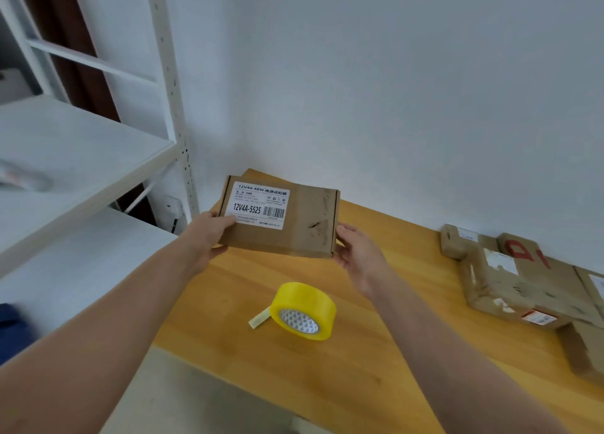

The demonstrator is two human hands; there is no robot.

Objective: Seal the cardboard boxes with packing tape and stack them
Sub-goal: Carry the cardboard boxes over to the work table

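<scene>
The box [281,219] was held between left grip [209,234] and right grip [358,257], above the surface [376,361]. Tape roll [305,311] lay on the surface below the grips; other boxes [510,280] to their right, shelf [72,152] to their left.

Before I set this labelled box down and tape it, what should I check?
1. Labelled cardboard box gripped at both ends by left hand and right hand: ok.
2. Box lid fully closed: cannot tell.
3. Yellow packing tape roll lying on the wooden table near the hands: ok.
4. Tape's loose end sticking out, ready to pull: ok.
5. Pile of boxes at right to stack on: ok.
</scene>
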